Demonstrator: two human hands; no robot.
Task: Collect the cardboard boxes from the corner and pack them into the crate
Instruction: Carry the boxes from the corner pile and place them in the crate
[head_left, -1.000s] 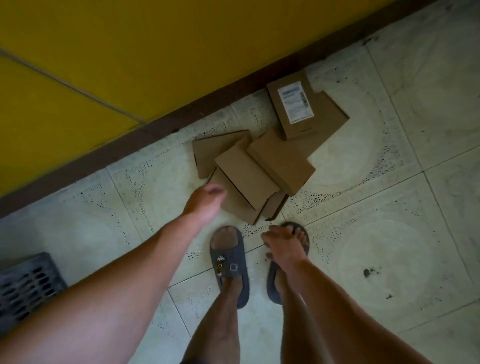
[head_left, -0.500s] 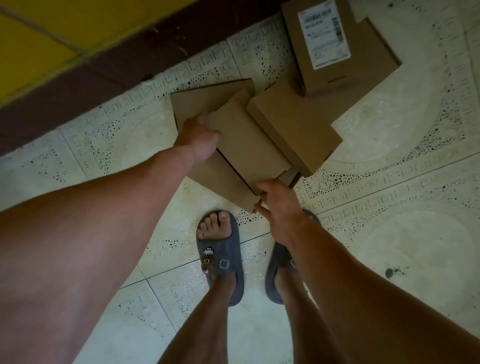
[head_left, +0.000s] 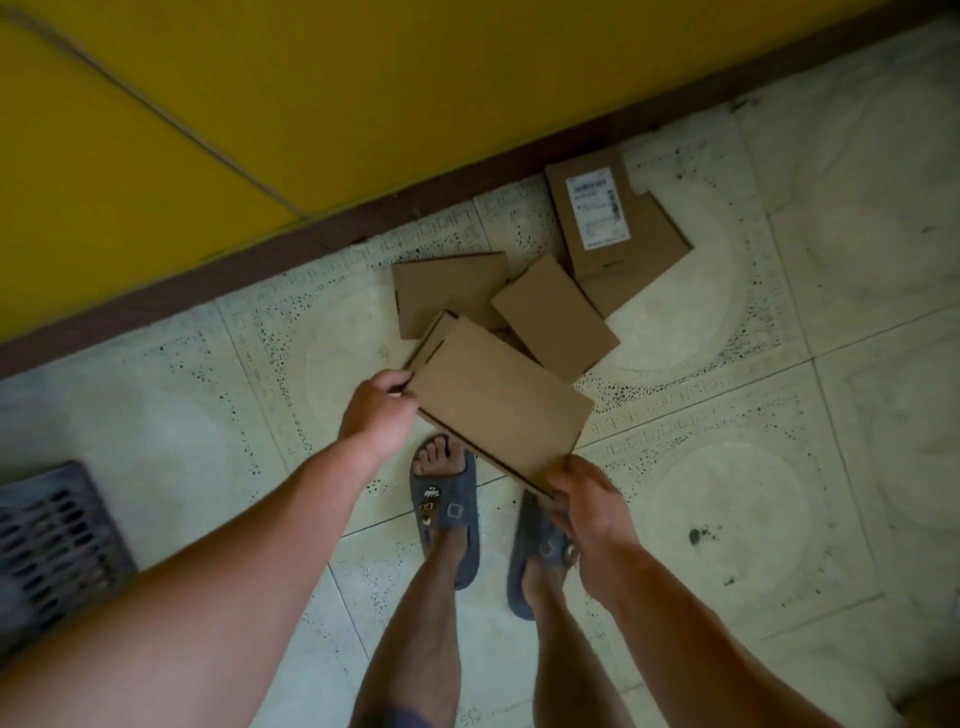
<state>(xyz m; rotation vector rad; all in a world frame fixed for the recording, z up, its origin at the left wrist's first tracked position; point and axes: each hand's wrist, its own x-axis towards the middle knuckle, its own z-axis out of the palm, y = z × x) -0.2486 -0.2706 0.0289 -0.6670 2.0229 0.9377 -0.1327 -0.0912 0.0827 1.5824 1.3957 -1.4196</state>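
Pale patterned floor tiles (head_left: 727, 519) below yellow wall (head_left: 363, 104), left hand (head_left: 378, 415) and right hand (head_left: 589, 501) each gripping a flat cardboard box (head_left: 501, 405), labelled box (head_left: 597, 218) with unreadable print, grey crate (head_left: 52, 535) at left.

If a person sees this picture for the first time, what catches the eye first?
First, the flat cardboard box in the middle, held by the left hand and the right hand above the feet. Behind it, more boxes lie by the yellow wall. A grey crate sits far left.

Unreadable shipping label (head_left: 597, 213) on box (head_left: 618, 249)
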